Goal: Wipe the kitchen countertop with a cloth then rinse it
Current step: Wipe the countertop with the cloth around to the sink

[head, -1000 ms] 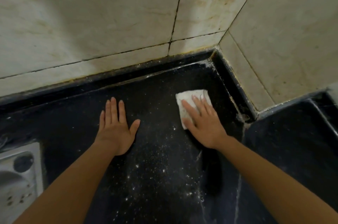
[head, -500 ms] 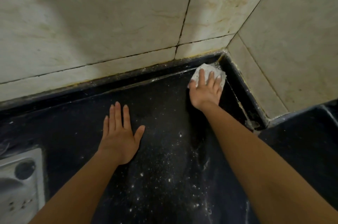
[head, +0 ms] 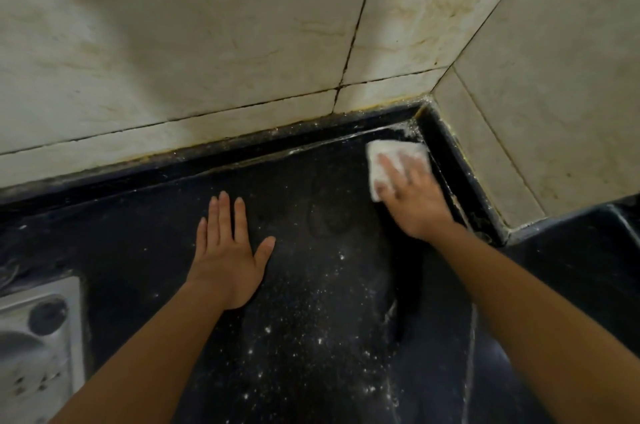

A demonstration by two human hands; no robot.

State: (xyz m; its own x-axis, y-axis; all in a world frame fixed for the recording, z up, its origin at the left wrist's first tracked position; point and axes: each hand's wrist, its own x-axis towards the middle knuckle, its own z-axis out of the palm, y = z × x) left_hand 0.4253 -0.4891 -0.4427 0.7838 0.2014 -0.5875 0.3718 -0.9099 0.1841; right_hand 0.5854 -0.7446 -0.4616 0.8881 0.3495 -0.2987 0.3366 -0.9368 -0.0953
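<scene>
A folded white cloth (head: 381, 155) lies on the black speckled countertop (head: 311, 302) close to the back right corner. My right hand (head: 415, 198) presses flat on the cloth, fingers spread over it and blurred by motion. My left hand (head: 228, 257) rests palm down on the counter to the left, fingers apart, holding nothing. White specks and crumbs are scattered over the dark surface between my arms.
Cream marble wall tiles (head: 207, 43) rise behind and to the right, meeting at the corner. A raised black lip (head: 460, 181) runs along the walls. A steel stove corner (head: 38, 337) sits at the lower left. A lower black surface (head: 571, 268) lies at the right.
My right hand pushed the cloth up into the back corner, then drew it slightly back toward me. My left hand stayed flat in place.
</scene>
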